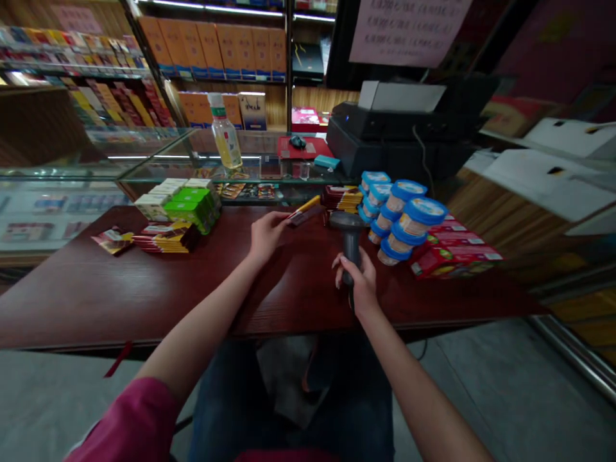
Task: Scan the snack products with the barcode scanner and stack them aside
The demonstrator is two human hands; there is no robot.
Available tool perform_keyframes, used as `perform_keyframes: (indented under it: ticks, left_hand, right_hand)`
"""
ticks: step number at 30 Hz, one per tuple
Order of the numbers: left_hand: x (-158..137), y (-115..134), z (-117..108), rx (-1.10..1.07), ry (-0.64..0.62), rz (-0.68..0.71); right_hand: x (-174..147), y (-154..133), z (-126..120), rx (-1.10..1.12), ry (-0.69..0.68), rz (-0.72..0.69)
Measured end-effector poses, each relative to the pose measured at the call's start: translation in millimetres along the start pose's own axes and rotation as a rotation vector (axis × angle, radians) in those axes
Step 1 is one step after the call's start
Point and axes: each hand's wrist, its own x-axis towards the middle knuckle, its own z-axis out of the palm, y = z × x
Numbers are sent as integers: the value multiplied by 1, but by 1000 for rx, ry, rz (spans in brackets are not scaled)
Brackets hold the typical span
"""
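Observation:
Pinched in my left hand [265, 239] is a flat dark-red and yellow packet [306, 212], held tilted above the table. My right hand [360, 276] is wrapped round the handle of a dark handheld barcode scanner [350, 234], whose head is level with the packet and a little to its right. Just behind the scanner lies a stack of similar packets [342, 197]. At the left, another stack of red and yellow packets [166, 237] lies on the table, with a loose packet [113, 240] beside it.
The dark red table [202, 301] bears blue-lidded tubs [404, 218] and red boxes [455, 253] on the right. Green and white boxes [185, 202] stand at the left. Behind is a glass counter with a bottle [225, 138] and a black register machine [399, 138].

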Motion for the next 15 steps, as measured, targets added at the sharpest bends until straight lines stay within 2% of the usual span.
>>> perform_keyframes:
  ticks: [2,4,7,11,15]
  left_hand:
    - [9,6,35,139,-73,149]
    - [15,8,65,264,-154,239]
    - [20,4,95,468,-270,323]
    - [26,-2,112,613,-433,425]
    - [32,-6,117,622,-507,512]
  right_hand:
    - [3,1,-10,22,69,-28]
    - [7,2,-14,46,116,-42]
    - [11,4,-11,66,141,-25]
    - [12,3,-6,72,133,6]
    - [11,3,-8,42,72,27]
